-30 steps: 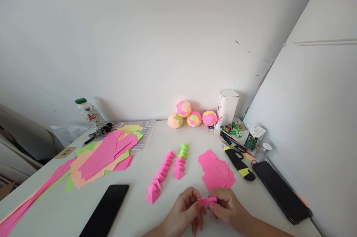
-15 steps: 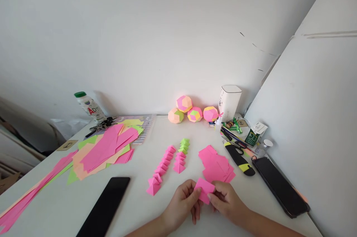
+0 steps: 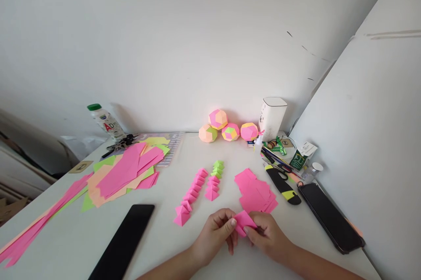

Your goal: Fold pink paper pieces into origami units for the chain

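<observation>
Both my hands meet low in the middle of the white table [image 3: 82,236]. My left hand [image 3: 215,234] and my right hand [image 3: 268,236] pinch a small pink paper piece [image 3: 244,222] between their fingertips, and it is partly folded. Just beyond them lies a loose pile of pink paper squares [image 3: 255,192]. To the left of the pile run two rows of folded units: a pink row [image 3: 191,196] and a shorter pink and green row [image 3: 214,179].
A black phone [image 3: 123,242] lies at the front left, another black phone [image 3: 330,216] at the right. Coloured paper sheets [image 3: 126,172] and pink strips [image 3: 39,223] spread to the left. Paper balls [image 3: 226,128], a white box [image 3: 272,117], scissors [image 3: 283,183] and a bottle [image 3: 105,124] stand at the back.
The pink piece went from a narrow edge-on strip to a wider, angled shape between my fingers. My view has tilted slightly, shifting the table things up in the picture.
</observation>
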Tool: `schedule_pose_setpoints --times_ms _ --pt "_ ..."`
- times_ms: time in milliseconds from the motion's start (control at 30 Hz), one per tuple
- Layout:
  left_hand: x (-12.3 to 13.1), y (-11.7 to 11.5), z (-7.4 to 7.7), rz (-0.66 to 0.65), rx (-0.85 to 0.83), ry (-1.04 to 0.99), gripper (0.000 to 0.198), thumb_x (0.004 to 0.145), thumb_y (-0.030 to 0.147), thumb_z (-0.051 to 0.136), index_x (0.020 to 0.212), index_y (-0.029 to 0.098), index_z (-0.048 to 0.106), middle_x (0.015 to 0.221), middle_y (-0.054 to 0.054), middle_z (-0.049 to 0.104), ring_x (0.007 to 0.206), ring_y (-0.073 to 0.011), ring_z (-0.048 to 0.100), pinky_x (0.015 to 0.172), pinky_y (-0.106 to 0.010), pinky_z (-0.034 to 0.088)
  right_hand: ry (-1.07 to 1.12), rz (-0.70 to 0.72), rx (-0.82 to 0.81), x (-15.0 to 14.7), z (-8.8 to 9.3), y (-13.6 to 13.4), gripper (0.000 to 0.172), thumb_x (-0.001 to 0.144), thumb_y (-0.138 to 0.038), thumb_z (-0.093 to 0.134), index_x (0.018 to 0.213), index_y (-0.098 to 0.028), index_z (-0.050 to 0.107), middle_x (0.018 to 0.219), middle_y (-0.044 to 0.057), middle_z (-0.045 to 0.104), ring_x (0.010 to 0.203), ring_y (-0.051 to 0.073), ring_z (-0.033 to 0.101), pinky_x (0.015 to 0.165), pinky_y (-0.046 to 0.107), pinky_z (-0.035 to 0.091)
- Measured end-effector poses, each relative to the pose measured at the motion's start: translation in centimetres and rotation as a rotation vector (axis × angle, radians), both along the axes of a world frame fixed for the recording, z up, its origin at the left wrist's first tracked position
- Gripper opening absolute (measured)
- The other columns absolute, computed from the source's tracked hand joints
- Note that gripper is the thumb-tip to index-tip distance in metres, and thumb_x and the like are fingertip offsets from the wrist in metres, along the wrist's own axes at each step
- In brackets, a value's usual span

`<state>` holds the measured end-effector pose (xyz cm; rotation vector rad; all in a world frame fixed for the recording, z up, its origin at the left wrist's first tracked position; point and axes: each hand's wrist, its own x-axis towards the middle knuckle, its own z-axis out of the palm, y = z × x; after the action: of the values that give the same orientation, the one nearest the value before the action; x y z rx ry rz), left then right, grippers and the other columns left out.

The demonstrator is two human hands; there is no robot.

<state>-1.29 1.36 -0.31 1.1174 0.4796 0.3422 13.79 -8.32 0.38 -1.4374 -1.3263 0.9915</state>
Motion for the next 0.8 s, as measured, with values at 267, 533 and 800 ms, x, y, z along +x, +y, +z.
schedule_pose_setpoints --times_ms 267,533,800 --pt "0.00 0.01 0.92 -0.042 0.050 -0.012 0.040 0.078 0.053 0.059 0.079 0.013 0.056 0.060 0.000 0.053 0.050 -0.0099 0.050 0.044 -0.022 0.046 -0.024 -0.007 -0.004 0.09 -0.24 -0.03 0.025 0.087 -0.027 0.048 0.071 -0.014 0.061 0.059 -0.001 0.052 0.050 0.011 0.047 0.047 0.022 0.038" --pt "-0.31 -0.22 0.30 -0.101 0.120 -0.065 0.037 0.076 0.048 0.064 0.089 0.015 0.053 0.076 -0.001 0.051 0.055 -0.0085 0.050 0.046 -0.021 0.046 -0.120 -0.073 0.032 -0.29 0.03 0.33 0.024 0.077 -0.028 0.061 0.058 -0.015 0.057 0.057 -0.001 0.053 0.052 0.012 0.046 0.049 0.023 0.035" --pt "-0.07 -0.67 0.80 -0.042 0.172 0.086 0.039 0.081 0.054 0.052 0.081 0.015 0.049 0.065 0.002 0.050 0.044 -0.0066 0.048 0.043 -0.020 0.042 -0.150 -0.011 0.086 -0.11 0.29 0.13 0.041 0.088 -0.043 0.048 0.062 -0.015 0.061 0.056 -0.001 0.049 0.052 0.013 0.045 0.050 0.024 0.036"
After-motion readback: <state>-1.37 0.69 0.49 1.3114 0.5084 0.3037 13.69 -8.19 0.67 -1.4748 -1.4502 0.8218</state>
